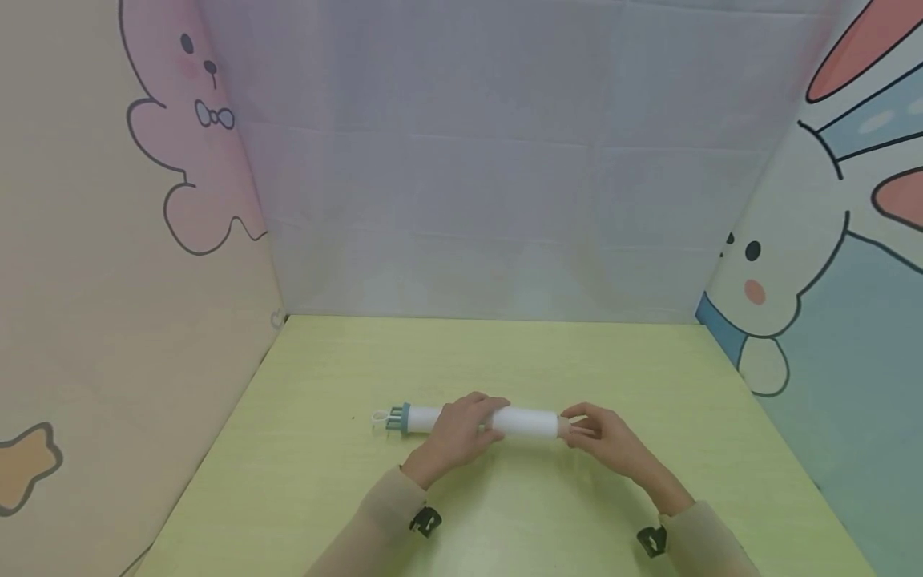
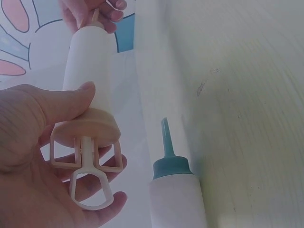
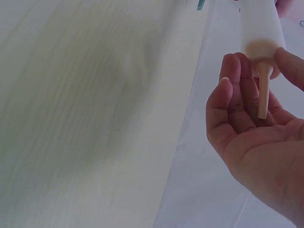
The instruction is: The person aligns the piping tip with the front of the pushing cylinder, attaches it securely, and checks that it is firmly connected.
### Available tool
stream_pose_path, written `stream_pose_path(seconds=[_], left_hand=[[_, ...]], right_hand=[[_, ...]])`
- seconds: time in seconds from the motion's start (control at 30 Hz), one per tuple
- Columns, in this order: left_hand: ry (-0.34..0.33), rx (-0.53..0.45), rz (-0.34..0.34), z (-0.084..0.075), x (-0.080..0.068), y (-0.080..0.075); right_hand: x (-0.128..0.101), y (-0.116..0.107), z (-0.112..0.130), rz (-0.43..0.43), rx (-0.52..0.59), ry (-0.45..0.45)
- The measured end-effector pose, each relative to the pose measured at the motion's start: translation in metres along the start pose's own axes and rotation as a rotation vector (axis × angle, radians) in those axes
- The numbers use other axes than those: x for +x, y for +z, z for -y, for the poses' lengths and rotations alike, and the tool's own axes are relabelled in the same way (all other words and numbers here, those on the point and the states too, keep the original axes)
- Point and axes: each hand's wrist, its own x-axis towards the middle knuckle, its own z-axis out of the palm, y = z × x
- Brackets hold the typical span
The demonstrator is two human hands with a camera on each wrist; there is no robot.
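**Two syringes, one loose grip at the nozzle**

Your right hand (image 1: 613, 442) only pinches the thin nozzle (image 3: 262, 92) of the cream syringe (image 1: 522, 421); pull sideways and the tip could slip out or bend, I judge. Your left hand (image 1: 456, 433) curls round the barrel near its plunger (image 2: 90, 175), thumb on top. The syringe spans both hands, just above the surface (image 1: 505, 361). A second, teal-tipped syringe (image 1: 404, 417) lies just beside your left hand and may roll if nudged.

Pale green tabletop (image 1: 505, 353) is sitting w/in 3 panels: plain whitish sheet (image 1: 490, 160) at back, pink cartoon bear (image 1: 195, 120) on left wall, white rabbit (image 1: 793, 264) on right wall. Even, soft light is falling.
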Motion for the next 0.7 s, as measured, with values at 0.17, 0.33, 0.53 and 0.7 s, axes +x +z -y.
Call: stream_pose_path(seconds=[0.17,0.33,0.53,0.7], left_hand=[[0.003,0.004,-0.004,-0.0014,-0.0007,0.0002],[0.003,-0.003,0.002,-0.0018,-0.0002,0.0007],[-0.001,0.0,-0.014,-0.0017,-0.0001,-0.0004],[-0.013,0.001,-0.017,-0.0007,-0.0008,-0.001]], right_hand=[[0.001,0.0002,0.0003,-0.007,-0.077,0.029],[0.0009,0.0011,0.0006,-0.025,-0.096,0.035],[-0.0007,0.0012,0.0056,-0.069,-0.05,0.032],[0.0003,0.0035,0.0047,-0.11,0.036,0.004]])
